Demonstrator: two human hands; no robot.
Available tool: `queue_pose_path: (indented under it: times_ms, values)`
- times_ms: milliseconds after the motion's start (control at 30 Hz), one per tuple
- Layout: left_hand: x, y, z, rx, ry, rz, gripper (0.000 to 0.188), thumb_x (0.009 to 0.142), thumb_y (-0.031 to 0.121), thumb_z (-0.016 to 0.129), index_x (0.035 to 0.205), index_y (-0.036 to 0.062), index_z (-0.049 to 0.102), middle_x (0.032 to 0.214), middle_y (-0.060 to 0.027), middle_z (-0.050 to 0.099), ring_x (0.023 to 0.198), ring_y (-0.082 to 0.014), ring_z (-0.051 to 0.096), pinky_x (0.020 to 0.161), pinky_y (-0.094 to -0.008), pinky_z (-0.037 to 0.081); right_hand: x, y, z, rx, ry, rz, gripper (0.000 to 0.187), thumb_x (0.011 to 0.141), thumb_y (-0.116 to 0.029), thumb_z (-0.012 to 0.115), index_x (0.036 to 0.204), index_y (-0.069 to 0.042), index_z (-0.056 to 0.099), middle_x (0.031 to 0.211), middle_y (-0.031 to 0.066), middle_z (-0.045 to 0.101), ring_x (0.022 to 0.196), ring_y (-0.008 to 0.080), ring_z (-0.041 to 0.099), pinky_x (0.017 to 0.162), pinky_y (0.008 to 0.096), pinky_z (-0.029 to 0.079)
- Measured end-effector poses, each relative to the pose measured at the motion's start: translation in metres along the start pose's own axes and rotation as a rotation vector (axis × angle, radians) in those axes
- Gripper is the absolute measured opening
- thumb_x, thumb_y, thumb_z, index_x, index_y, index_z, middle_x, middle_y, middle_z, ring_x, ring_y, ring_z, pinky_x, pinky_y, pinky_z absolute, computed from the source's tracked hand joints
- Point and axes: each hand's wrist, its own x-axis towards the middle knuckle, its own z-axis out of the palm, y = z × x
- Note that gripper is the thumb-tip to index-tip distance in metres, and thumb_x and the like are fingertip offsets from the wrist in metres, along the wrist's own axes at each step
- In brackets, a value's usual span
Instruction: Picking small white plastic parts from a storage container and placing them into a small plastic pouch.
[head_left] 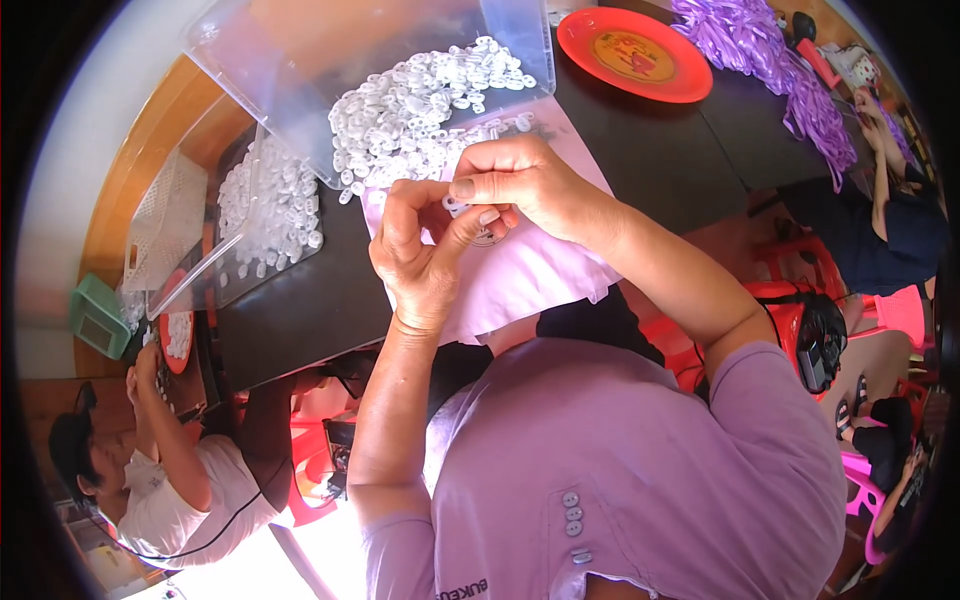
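Note:
Above a pink cloth (535, 285), my two hands meet at a small white plastic piece with holes (455, 206). My left hand (415, 240) has its thumb and fingers closed on the piece from the left and below. From the right, my right hand (535, 188) pinches at the same piece, thumb against fingers, and the fingers partly cover it. Just beyond my hands, a heap of similar white pieces (400, 112) spills out of a clear plastic bin (275, 70) lying open toward me, onto the cloth.
Left on the dark table (300, 335) is a clear box of more white pieces (268, 205), near a white basket (165, 225) and a green container (98, 315). A red plate (690, 80) and purple ribbons (765, 55) lie far right. Other people sit at both sides.

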Motion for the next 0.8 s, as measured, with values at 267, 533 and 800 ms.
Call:
queue_pose_path:
  times_ms: [267, 533, 800]
  values:
    - [-0.005, 0.0, -0.003, 0.042, -0.009, 0.022, 0.036, 0.069, 0.016, 0.086, 0.089, 0.0047, 0.058, 0.074, 0.0001, 0.058, 0.058, -0.0068, 0.052, 0.05, -0.0212, 0.041, -0.002, 0.0, -0.003, -0.039, -0.03, -0.01, 0.02, 0.092, -0.02, 0.063, 0.084, -0.001, 0.064, 0.063, -0.0003, 0.057, 0.054, 0.0069, 0.054, 0.049, 0.0195, 0.039]
    - [-0.006, 0.009, -0.004, -0.01, -0.074, -0.096, 0.03, 0.072, 0.012, 0.085, 0.086, 0.0042, 0.059, 0.075, 0.0023, 0.058, 0.064, -0.0044, 0.05, 0.059, -0.0199, 0.042, -0.005, -0.001, -0.003, -0.07, -0.053, -0.008, 0.021, 0.091, -0.021, 0.063, 0.081, -0.003, 0.064, 0.062, -0.0001, 0.058, 0.052, 0.007, 0.054, 0.047, 0.0194, 0.038]
    - [-0.002, 0.0, -0.001, -0.073, 0.02, -0.003, 0.032, 0.071, 0.013, 0.085, 0.091, 0.0042, 0.061, 0.075, -0.0007, 0.06, 0.06, -0.0051, 0.053, 0.054, -0.0217, 0.043, -0.002, -0.003, 0.004, 0.092, 0.075, -0.008, 0.023, 0.091, -0.023, 0.063, 0.079, -0.004, 0.064, 0.061, -0.0002, 0.057, 0.051, 0.0076, 0.054, 0.048, 0.0206, 0.039]
